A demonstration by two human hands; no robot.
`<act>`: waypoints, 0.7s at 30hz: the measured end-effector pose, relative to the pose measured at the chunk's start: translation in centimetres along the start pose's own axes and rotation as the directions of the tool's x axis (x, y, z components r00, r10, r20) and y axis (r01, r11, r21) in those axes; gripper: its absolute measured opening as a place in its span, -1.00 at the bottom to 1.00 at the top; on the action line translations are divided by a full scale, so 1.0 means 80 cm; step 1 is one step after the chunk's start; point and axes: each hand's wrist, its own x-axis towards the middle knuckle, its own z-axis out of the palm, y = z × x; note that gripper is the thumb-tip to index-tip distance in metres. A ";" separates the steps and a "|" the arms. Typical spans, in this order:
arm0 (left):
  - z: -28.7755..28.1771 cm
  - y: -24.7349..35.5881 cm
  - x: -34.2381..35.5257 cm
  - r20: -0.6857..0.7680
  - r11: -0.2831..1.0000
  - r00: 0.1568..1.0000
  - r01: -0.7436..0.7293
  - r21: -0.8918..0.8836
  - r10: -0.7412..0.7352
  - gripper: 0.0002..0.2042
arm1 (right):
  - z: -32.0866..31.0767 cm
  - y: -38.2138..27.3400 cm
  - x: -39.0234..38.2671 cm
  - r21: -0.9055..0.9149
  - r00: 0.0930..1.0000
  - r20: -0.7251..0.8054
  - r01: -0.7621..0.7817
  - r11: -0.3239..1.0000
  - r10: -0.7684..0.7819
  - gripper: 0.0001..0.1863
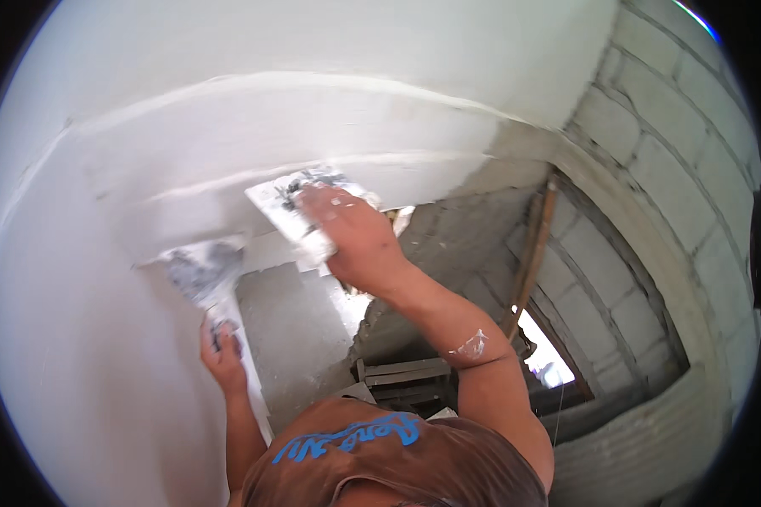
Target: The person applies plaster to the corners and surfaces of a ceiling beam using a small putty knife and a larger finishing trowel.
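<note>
At eight o'clock your left hand [222, 357] grips a scraper [205, 269], its blade at nine. Your right hand [353, 232] is closed on a trowel [281, 207] at ten, near the white wall [313, 118]; whether they touch, I cannot tell.

Bright blue lettering [368, 434], large and in thick, rounded strokes, stands on the chest of the brown shirt [473, 463], running in one slanting line from near the shirt's left side, as worn, to about its middle.
</note>
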 end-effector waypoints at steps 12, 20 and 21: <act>0.029 0.014 -0.008 0.134 0.988 0.981 0.125 0.093 -0.137 -0.65 | -0.207 0.328 -0.074 0.165 0.333 -0.590 -0.842 0.514 0.736 -0.54; 0.042 0.016 -0.023 0.161 0.981 0.975 0.130 0.145 -0.153 -0.64 | -0.114 0.288 -0.020 -0.122 0.507 -0.381 -0.856 0.502 0.773 -0.47; 0.042 0.015 -0.029 0.158 0.979 0.974 0.139 0.151 -0.162 -0.64 | -0.094 0.262 -0.014 -0.120 0.575 -0.377 -0.807 0.578 0.725 -0.47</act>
